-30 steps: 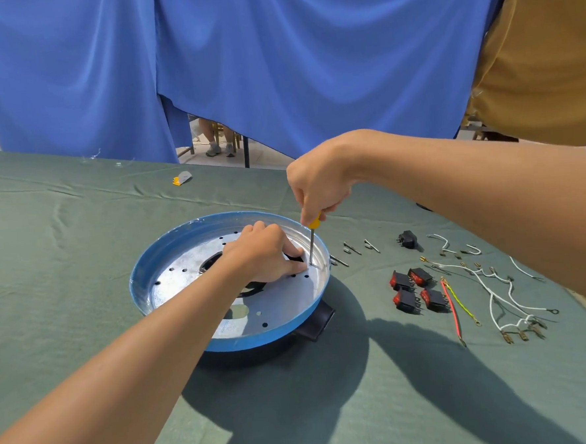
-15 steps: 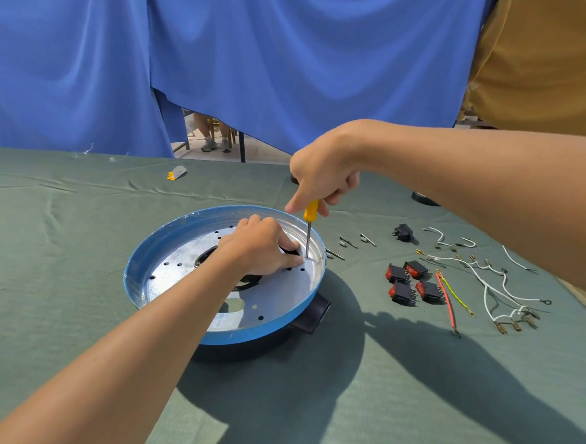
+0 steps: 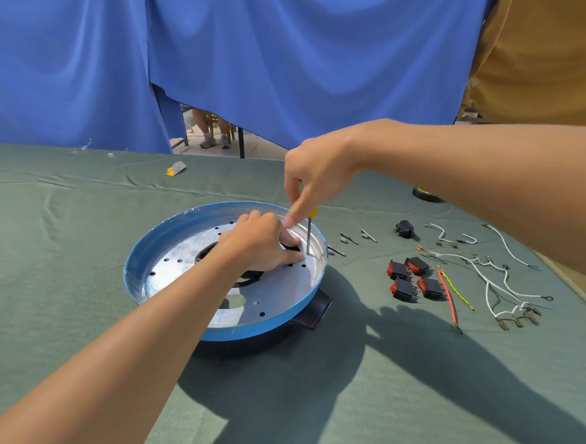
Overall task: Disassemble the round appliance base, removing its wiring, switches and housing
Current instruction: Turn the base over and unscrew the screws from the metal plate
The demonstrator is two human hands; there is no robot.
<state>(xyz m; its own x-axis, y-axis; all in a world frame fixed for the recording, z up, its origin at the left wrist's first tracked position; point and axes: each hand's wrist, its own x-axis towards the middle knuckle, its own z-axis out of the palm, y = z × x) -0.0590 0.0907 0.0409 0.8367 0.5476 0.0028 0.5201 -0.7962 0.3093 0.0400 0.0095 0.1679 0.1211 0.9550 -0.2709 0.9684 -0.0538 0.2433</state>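
Observation:
The round appliance base [image 3: 155,244] has a blue rim and a silver perforated plate [image 3: 288,284] inside, and it sits on the green cloth. My left hand [image 3: 255,244] rests on the plate. Its fingers curl down at the black central opening, and its thumb lies beside the screwdriver tip. My right hand [image 3: 316,172] pinches the yellow handle of a small screwdriver [image 3: 309,236]. The screwdriver stands upright with its tip on the plate near the right inner wall. Several red-and-black switches [image 3: 405,283] and loose white wires [image 3: 494,278] lie to the right.
A black tab [image 3: 316,309] juts from the base's near right side. Screws [image 3: 349,238], a small black part [image 3: 404,229] and red and yellow wires [image 3: 448,294] lie between the base and the table's right edge. A person in a mustard top [image 3: 542,52] stands at the far right.
My right hand's fingers have shifted on the screwdriver handle, and the index finger now stretches downward. The tip stays at the same spot. My left hand has kept its place.

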